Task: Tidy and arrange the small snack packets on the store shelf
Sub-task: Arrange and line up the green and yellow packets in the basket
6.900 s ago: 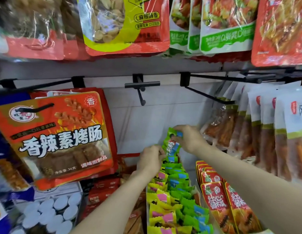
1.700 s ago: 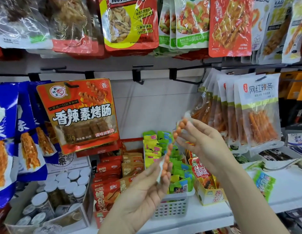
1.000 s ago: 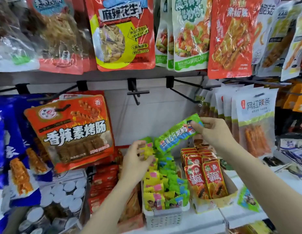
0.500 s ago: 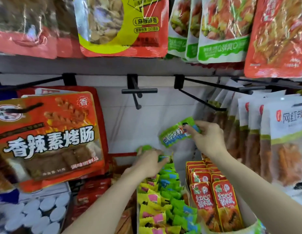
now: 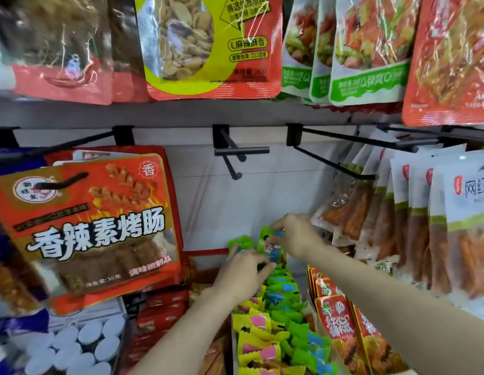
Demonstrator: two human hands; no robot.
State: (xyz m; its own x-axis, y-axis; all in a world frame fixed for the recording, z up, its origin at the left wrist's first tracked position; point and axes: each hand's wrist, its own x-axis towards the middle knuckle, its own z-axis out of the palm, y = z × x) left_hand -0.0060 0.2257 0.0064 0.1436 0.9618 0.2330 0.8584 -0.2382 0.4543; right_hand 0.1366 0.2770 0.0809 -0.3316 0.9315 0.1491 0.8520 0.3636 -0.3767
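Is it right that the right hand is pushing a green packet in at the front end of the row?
Not quite: the head view shows the right hand holding the green packet at the back end of the row of packets, near the rear wall, not the front.

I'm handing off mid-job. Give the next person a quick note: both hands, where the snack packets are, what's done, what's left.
Right hand: pinches a small green-and-blue foil snack packet, held upright above the far end of the packet row.
Left hand: fingers curled into the back of the row of green and yellow small packets, seemingly holding a gap.
Beside the row on the right: red upright sachets in a cardboard box.
Done: most of the row stands in file.
Left: slot the held packet into the back and straighten the loose front packets.
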